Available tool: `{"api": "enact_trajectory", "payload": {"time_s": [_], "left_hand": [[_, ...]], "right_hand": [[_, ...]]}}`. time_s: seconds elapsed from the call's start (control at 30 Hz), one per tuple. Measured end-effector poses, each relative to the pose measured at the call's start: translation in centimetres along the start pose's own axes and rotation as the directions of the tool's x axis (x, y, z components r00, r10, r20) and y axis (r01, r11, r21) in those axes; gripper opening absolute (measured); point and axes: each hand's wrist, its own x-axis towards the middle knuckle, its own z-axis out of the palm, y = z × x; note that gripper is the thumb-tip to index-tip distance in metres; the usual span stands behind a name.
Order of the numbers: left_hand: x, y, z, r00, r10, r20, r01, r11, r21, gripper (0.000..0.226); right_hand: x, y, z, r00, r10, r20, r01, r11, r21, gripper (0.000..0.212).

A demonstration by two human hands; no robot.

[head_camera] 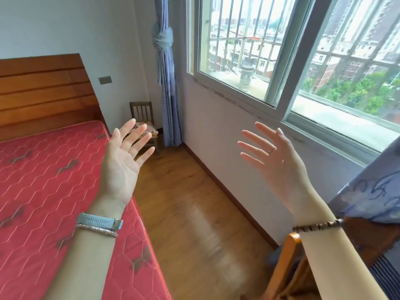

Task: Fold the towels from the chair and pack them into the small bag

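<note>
Neither grip holds anything: we see the left hand [122, 163] and right hand [279, 161] spread, palms facing. Crumpled towels [149, 129] lie on a slatted wooden chair [141, 111] in the far corner, beyond a red quilted mattress [43, 180] and wood-plank floor [190, 202].

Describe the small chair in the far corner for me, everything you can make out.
The chair is small, dark brown, apparently wood, with a slatted back of thin vertical bars. It stands upright on the wooden floor in the far corner, between the bed and the tied blue curtain. A rumpled pile of light, patterned towels lies on its seat. The raised left hand hides part of the seat and front; nothing else touches it.
</note>
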Motion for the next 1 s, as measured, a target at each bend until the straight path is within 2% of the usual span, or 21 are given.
{"api": "enact_trajectory", "payload": {"time_s": [0.27,0.63,0.87,1.0], "left_hand": [[6.2,-3.4,1.0,0.993,-0.038,-0.109,0.043,0.998,0.042,0.05],[9.2,-6.8,0.5,0.971,-0.066,-0.232,0.085,0.994,0.069,0.047],[14.0,-8.5,0.3,0.948,-0.015,-0.319,0.052,0.993,0.108,0.05],[17.5,-9.8,0.3,0.933,0.012,-0.36,0.038,0.991,0.13,0.05]], "right_hand": [[9.4,0.8,-1.0,0.995,0.062,0.072,-0.063,0.998,0.002,0.045],[16.4,5.0,-0.6,0.969,0.173,0.175,-0.174,0.985,-0.012,0.047],[24.5,7.4,0.0,0.93,0.237,0.282,-0.259,0.965,0.042,0.047],[30.0,8.6,0.7,0.908,0.235,0.346,-0.251,0.968,0.003,0.049]]}}
